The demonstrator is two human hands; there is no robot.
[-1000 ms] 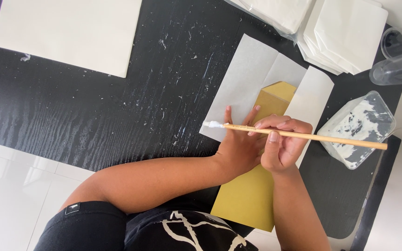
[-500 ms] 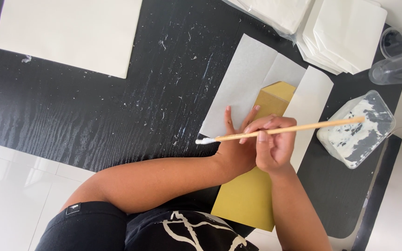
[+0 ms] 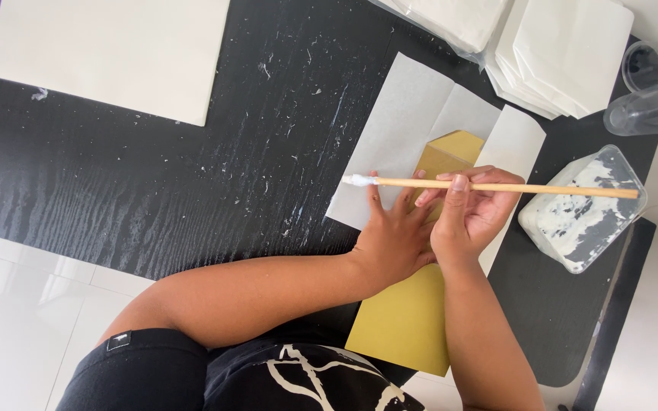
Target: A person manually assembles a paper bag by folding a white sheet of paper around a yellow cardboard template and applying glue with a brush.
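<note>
My left hand (image 3: 394, 232) lies flat with fingers spread on a yellow folded paper (image 3: 405, 320), which rests on a white creased sheet (image 3: 413, 114). My right hand (image 3: 470, 209) grips a long wooden stick (image 3: 542, 188) near its middle. The stick lies almost level across the fingers of both hands. Its white, paste-covered tip (image 3: 356, 180) sits over the white sheet, just left of my left fingertips. The stick's far end reaches over a clear tub of white paste (image 3: 580, 209).
The work surface is a black mat (image 3: 154, 175) flecked with dried paste. A large cream sheet (image 3: 108, 53) lies at top left. Stacks of white folded papers (image 3: 565, 53) and clear plastic cups (image 3: 649, 91) stand at top right. White floor tiles (image 3: 24, 304) show below.
Half a second ago the stick was tilted with its tip lower and further left on the white sheet. The tip has since swung up and right, and the stick is level again.
</note>
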